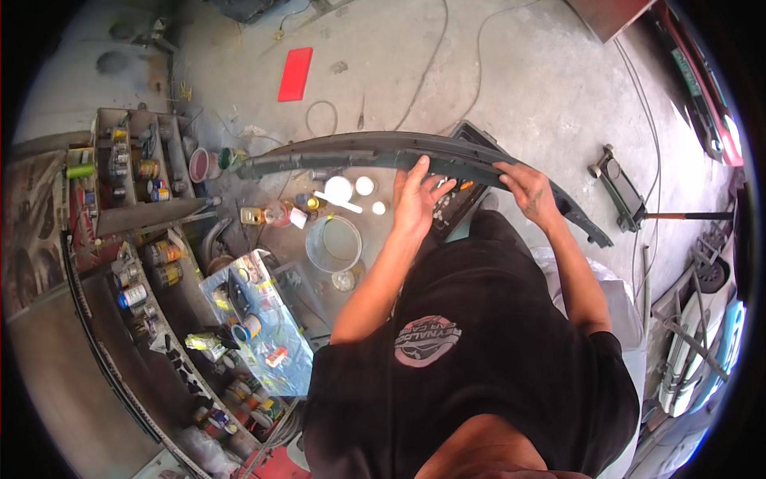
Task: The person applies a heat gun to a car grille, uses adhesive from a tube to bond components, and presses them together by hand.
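A long, curved, dark plastic strip (343, 157), which looks like car bumper trim, spans the space before me from left to right. My left hand (415, 199) grips its near edge around the middle, thumb laid on the strip and some fingers spread below. Farther right, my right hand (527, 191) holds the same strip with bent fingers over its edge. Both ends reach past my hands, the right end (594, 233) curving toward me. Part of each grip is hidden.
Below the strip stand a clear bucket (309, 249), a white-topped can (338, 189) and a black tray (459, 209). Paint shelves (159, 211) and a plastic-covered stand (291, 363) line the left. A floor jack (621, 190) sits right; a red board (296, 74) lies beyond.
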A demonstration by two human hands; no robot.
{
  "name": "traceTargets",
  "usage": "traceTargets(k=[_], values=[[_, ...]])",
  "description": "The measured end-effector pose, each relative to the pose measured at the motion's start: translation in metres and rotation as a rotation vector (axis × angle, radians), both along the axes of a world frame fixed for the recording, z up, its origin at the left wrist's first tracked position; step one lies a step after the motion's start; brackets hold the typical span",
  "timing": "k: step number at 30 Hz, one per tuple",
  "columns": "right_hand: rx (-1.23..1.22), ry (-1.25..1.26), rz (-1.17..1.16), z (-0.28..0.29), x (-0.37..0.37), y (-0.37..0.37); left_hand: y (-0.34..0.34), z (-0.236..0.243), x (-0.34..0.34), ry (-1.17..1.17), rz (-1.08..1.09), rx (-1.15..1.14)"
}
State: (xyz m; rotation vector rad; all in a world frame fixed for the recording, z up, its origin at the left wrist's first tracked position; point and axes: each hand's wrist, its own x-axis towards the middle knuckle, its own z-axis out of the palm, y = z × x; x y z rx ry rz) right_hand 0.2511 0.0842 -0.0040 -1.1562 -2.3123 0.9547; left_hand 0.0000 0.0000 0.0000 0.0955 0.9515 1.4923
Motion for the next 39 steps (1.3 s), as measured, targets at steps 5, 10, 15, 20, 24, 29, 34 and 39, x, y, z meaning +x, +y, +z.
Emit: traceTargets(k=[5, 10, 15, 20, 24, 29, 34, 39], values=[[-0.212, 0.184, -0.132, -0.011, 0.027, 0.041, 0.038, 0.007, 0.027, 0.164, -0.028, -0.027], [-0.429, 0.170, -0.194, 0.002, 0.087, 0.091, 0.066, -0.014, 0.071, 0.279, -0.071, -0.037], [-0.675, 0.246, -0.205, 0.018, 0.122, 0.121, 0.078, -0.038, 0.068, 0.335, 0.047, -0.234], [-0.774, 0.335, -0.165, 0.007, 0.132, 0.148, 0.115, -0.042, 0.053, 0.310, 0.190, -0.183], [-0.835, 0.338, -0.133, 0.009, 0.120, 0.182, 0.146, -0.026, 0.046, 0.194, 0.008, 0.061], [-0.914, 0.352, -0.071, 0.008, 0.084, 0.238, 0.202, -0.019, 0.038, 0.094, 0.147, 0.207], [-0.929, 0.301, -0.036, -0.004, 0.035, 0.319, 0.269, -0.043, -0.001, 0.040, 0.226, 0.249], [-0.934, 0.252, -0.019, -0.016, -0.042, 0.431, 0.367, -0.082, -0.063, -0.008, 0.311, 0.257]])
